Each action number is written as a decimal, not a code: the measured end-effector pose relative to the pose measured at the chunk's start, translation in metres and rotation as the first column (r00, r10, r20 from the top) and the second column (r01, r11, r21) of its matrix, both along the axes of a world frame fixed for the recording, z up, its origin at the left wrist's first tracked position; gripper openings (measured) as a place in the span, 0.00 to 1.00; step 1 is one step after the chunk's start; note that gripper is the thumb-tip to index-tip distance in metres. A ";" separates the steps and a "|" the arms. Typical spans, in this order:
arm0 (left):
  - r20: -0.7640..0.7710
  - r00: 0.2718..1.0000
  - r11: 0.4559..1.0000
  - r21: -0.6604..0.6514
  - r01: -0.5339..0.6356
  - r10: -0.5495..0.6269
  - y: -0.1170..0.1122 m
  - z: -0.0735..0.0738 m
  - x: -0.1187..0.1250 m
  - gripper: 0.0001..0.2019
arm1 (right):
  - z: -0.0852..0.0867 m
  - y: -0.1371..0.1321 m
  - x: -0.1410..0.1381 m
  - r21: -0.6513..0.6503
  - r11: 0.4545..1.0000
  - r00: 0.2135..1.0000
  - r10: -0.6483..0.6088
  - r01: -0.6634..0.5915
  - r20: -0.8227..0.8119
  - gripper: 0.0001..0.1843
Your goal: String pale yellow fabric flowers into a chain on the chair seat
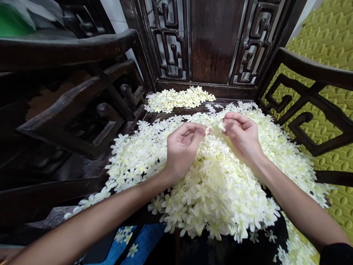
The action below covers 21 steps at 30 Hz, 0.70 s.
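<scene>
Below left hand and right hand lay the flower heap — each pinched a small white piece. I judged single-piece handling, next needing steady control.

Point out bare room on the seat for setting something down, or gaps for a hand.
Seat: only slim bare strips, one between the rear cluster and main pile, another right of that cluster along the backrest. The right armrest's openings might pass a hand. Crowded: the main pile below left hand and right hand.
</scene>
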<state>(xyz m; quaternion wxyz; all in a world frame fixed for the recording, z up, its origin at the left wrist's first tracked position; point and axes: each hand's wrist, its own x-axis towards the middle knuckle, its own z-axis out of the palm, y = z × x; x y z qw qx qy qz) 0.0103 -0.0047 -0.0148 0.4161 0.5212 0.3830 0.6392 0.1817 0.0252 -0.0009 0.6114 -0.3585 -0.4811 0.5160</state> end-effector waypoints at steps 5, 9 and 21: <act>-0.003 1.000 1.000 0.020 0.004 -0.004 0.001 0.000 -0.003 0.08 | 0.004 0.002 0.005 0.146 0.985 0.995 -0.097 0.091 0.036 0.13; 0.000 0.994 0.992 0.071 0.108 -0.108 -0.002 0.003 -0.002 0.04 | -0.004 -0.002 -0.001 0.163 0.987 0.994 -0.028 0.009 0.109 0.16; -0.005 0.999 0.999 0.040 0.035 -0.035 -0.001 0.003 -0.002 0.08 | -0.006 -0.002 -0.001 0.107 0.991 0.997 0.073 -0.077 0.041 0.20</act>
